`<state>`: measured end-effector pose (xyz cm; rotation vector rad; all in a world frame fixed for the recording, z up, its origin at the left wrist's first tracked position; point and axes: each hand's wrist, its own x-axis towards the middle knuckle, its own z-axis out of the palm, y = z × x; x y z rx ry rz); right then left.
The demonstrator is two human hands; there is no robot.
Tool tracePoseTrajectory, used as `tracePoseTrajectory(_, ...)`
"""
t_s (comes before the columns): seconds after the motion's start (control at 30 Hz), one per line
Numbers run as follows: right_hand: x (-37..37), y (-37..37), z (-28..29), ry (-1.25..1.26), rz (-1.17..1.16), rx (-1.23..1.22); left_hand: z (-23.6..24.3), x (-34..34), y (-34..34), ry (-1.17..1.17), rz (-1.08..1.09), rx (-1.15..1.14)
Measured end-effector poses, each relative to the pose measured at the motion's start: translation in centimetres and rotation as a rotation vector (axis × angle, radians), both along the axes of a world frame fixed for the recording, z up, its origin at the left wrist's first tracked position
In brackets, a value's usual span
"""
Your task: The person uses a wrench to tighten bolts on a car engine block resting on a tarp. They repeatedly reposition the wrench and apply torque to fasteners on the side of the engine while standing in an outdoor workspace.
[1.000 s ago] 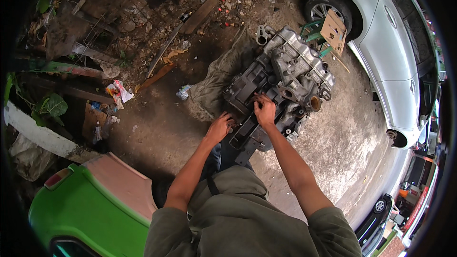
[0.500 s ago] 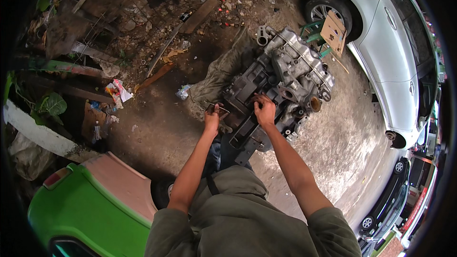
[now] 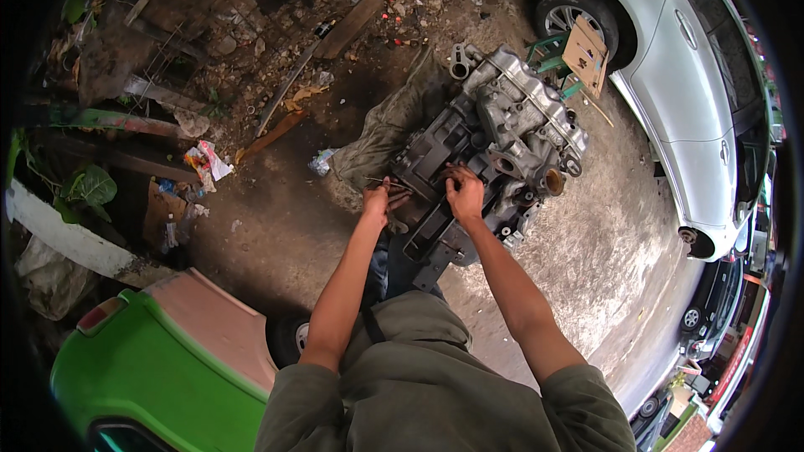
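A car engine (image 3: 512, 105) lies on the ground before me, its silver side to the right and a dark, open-cavity side to the left. My left hand (image 3: 378, 202) is at the near left edge of the dark part. Its thumb and finger pinch a thin metal rod-like tool (image 3: 378, 179), while the other fingers stretch toward the engine. The tool's exact kind is too small to tell. My right hand (image 3: 466, 194) rests on the dark part with curled fingertips at a recess. Whatever those fingers grip, if anything, is hidden.
A crumpled grey-green cloth (image 3: 377, 146) lies under the engine's left side. Beyond the engine, a cardboard-topped green stool (image 3: 584, 59) stands by a silver car (image 3: 670, 109). A green vehicle (image 3: 159, 360) is at lower left. Wood planks (image 3: 350, 27) and litter lie at the back.
My left hand has turned, and its tool now points left instead of toward the engine; its fingers have spread. My right hand is nearly still. A dark car at far right has shifted upward in view.
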<state>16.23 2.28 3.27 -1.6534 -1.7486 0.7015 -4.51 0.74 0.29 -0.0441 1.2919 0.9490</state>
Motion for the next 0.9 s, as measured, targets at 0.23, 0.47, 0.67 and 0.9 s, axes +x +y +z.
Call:
tracePoseTrajectory(0.23,0.2,0.1,-0.5,-0.032,0.011,-0.028,-0.4,-0.7,0.4,-0.126,0.007,-0.061)
tracePoseTrajectory(0.47,0.5,0.1,-1.0,-0.026,0.026,-0.034,-0.4,-0.8,1.2,-0.163,0.026,-0.063)
tracePoseTrajectory(0.67,0.4,0.1,-0.8,-0.028,0.025,-0.034,-0.7,-1.1,1.6,-0.159,-0.002,-0.037)
tracePoseTrajectory(0.9,0.2,0.0,-0.5,-0.021,0.011,-0.031,-0.6,-2.0,2.0,-0.219,-0.068,-0.077)
